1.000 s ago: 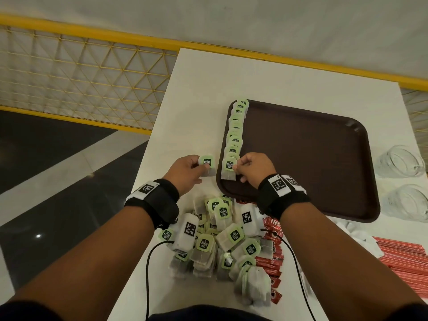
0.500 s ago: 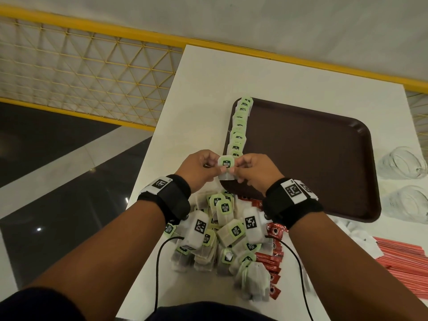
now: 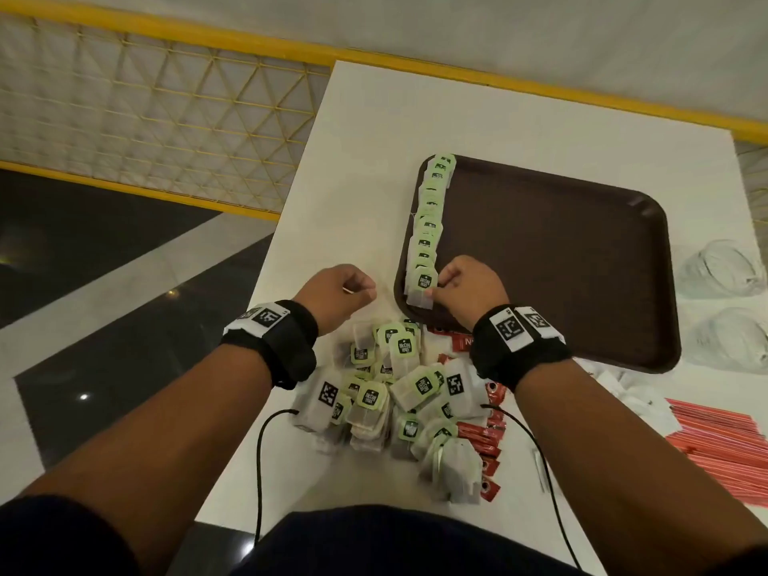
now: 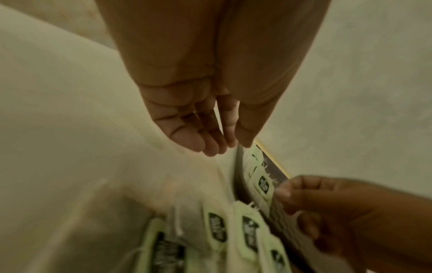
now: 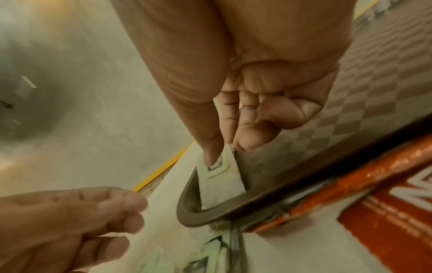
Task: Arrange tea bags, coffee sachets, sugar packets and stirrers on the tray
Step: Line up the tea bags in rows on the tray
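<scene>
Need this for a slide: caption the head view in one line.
Right hand pinches a tea bag at the near end of the row in the brown tray; left hand empty nearby.

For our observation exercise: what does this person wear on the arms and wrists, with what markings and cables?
The left hand and right hand are bare. Each wrist wears a broad black strap, left strap and right strap, topped by white tags with black square codes. Under each sits a white box with a similar code, trailing a thin black cable. The sleeves are dark.
</scene>
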The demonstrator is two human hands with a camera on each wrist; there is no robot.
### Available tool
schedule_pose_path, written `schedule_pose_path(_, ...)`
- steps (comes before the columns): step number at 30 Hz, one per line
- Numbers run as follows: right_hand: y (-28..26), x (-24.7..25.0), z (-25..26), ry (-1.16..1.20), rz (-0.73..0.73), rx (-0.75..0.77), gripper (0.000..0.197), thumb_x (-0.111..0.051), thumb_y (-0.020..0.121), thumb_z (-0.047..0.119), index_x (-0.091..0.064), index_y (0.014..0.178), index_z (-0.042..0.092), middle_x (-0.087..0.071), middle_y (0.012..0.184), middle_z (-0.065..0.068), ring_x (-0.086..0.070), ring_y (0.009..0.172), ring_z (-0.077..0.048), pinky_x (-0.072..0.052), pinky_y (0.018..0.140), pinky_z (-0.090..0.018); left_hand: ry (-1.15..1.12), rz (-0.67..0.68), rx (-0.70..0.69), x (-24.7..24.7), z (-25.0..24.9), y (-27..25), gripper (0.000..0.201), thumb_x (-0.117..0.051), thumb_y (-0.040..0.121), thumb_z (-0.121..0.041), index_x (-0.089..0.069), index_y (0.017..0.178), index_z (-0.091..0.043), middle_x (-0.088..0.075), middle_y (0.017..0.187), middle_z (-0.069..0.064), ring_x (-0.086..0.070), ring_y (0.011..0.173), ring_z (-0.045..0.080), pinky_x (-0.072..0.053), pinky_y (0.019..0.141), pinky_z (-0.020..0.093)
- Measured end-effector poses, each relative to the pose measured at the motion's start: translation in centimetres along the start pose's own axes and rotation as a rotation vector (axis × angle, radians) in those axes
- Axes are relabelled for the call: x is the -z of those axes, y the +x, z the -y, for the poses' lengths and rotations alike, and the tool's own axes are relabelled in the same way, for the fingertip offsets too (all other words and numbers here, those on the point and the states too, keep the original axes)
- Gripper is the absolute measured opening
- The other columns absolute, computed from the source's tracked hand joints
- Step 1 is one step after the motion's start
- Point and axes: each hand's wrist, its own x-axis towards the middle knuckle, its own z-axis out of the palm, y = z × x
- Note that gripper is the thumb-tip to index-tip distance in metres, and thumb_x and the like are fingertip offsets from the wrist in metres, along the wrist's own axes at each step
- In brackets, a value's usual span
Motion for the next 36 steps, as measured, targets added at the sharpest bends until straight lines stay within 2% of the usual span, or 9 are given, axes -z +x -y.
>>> schedule_pose_path(3, -2.3, 0.7, 0.7, 0.012, 0.187, 0.138, 0.019, -0.075, 0.080, 0.022, -0.064, 0.095, 0.017, -0.061, 0.078, 0.005, -0.056, 0.071, -0.010, -0.047, 0.067, -0.027, 0.219, 0.064, -0.025, -0.1, 0.5, -0.5, 0.015, -0.065, 0.091, -0.026, -0.065, 0.104, -0.018, -0.065, 0.102, -0.002, -0.061, 0.091, 0.016, -0.047, 0.081, 0.028)
schedule_pose_path(6, -4.1, 0.2, 1.0, -0.127, 0.385, 0.257, 0.032, -0.078, 0.079, 0.025, -0.065, 0.109, 0.021, -0.064, 0.096, 0.008, -0.060, 0.085, -0.008, -0.048, 0.072, -0.023, 0.349, 0.131, -0.022, -0.6, 0.6, -1.0, 0.026, -0.067, 0.087, -0.018, -0.065, 0.113, -0.020, -0.062, 0.115, -0.002, -0.059, 0.096, 0.014, -0.045, 0.086, 0.027)
schedule_pose_path(12, -4.7, -1.6, 1.0, -0.204, 0.403, 0.304, 0.061, -0.079, 0.078, 0.022, -0.053, 0.134, 0.019, -0.063, 0.120, 0.000, -0.059, 0.109, -0.015, -0.048, 0.094, -0.031, 0.521, 0.191, -0.071, -1.3, -0.3, -1.3, 0.048, -0.071, 0.079, -0.007, -0.059, 0.124, -0.018, -0.057, 0.116, 0.000, -0.053, 0.090, 0.013, -0.043, 0.082, 0.023)
schedule_pose_path(15, -4.8, -1.9, 1.3, -0.141, 0.385, 0.276, 0.054, -0.077, 0.081, 0.016, -0.055, 0.130, 0.016, -0.061, 0.108, -0.001, -0.058, 0.091, -0.014, -0.052, 0.089, -0.036, 0.552, 0.182, -0.046, -1.4, -0.2, -1.2, 0.047, -0.068, 0.079, -0.004, -0.058, 0.122, -0.019, -0.062, 0.110, -0.001, -0.056, 0.094, 0.015, -0.043, 0.080, 0.025)
schedule_pose_path(19, -4.8, -2.0, 0.9, -0.134, 0.373, 0.250, 0.029, -0.078, 0.079, 0.017, -0.067, 0.105, 0.014, -0.059, 0.089, 0.003, -0.055, 0.071, -0.009, -0.055, 0.082, -0.040, 0.545, 0.175, -0.032, -1.7, 0.2, -1.3, 0.037, -0.069, 0.079, -0.013, -0.060, 0.114, -0.019, -0.062, 0.108, 0.001, -0.059, 0.096, 0.019, -0.046, 0.079, 0.028)
schedule_pose_path(25, -5.4, -1.3, -0.1, -0.021, 0.354, 0.241, 0.019, -0.078, 0.080, 0.021, -0.068, 0.091, 0.009, -0.056, 0.069, 0.003, -0.061, 0.065, -0.019, -0.052, 0.069, -0.033, 0.657, 0.185, -0.094, -2.3, 0.3, -1.5, 0.031, -0.077, 0.075, -0.024, -0.068, 0.104, -0.019, -0.052, 0.110, 0.003, -0.053, 0.100, 0.023, -0.048, 0.089, 0.035)
schedule_pose_path(30, -5.5, -0.3, -0.6, 0.162, 0.323, 0.255, 0.016, -0.073, 0.085, 0.019, -0.065, 0.089, 0.006, -0.066, 0.078, -0.010, -0.060, 0.072, -0.024, -0.051, 0.077, -0.039, 0.610, 0.202, -0.081, -2.2, 0.2, -1.7, 0.014, -0.072, 0.079, -0.020, -0.061, 0.088, -0.020, -0.054, 0.100, 0.001, -0.053, 0.089, 0.020, -0.043, 0.075, 0.029)
schedule_pose_path(33, -5.8, 0.5, -0.5, 0.278, 0.353, 0.242, 0.017, -0.069, 0.089, 0.016, -0.063, 0.094, 0.001, -0.069, 0.088, -0.022, -0.061, 0.068, -0.020, -0.052, 0.068, -0.024, 0.443, 0.141, -0.069, -1.5, 0.0, -2.1, 0.014, -0.068, 0.085, -0.019, -0.054, 0.084, -0.020, -0.059, 0.090, -0.001, -0.057, 0.082, 0.020, -0.041, 0.065, 0.026)
schedule_pose_path(36, -6.0, 1.0, -0.3, 0.391, 0.377, 0.190, 0.020, -0.067, 0.089, 0.008, -0.062, 0.101, -0.006, -0.068, 0.084, -0.016, -0.053, 0.058, -0.003, -0.044, 0.054, -0.011, 0.186, 0.082, -0.030, -0.5, -0.6, -2.4, 0.015, -0.069, 0.086, -0.016, -0.060, 0.097, -0.015, -0.063, 0.090, -0.001, -0.061, 0.080, 0.017, -0.050, 0.070, 0.029)
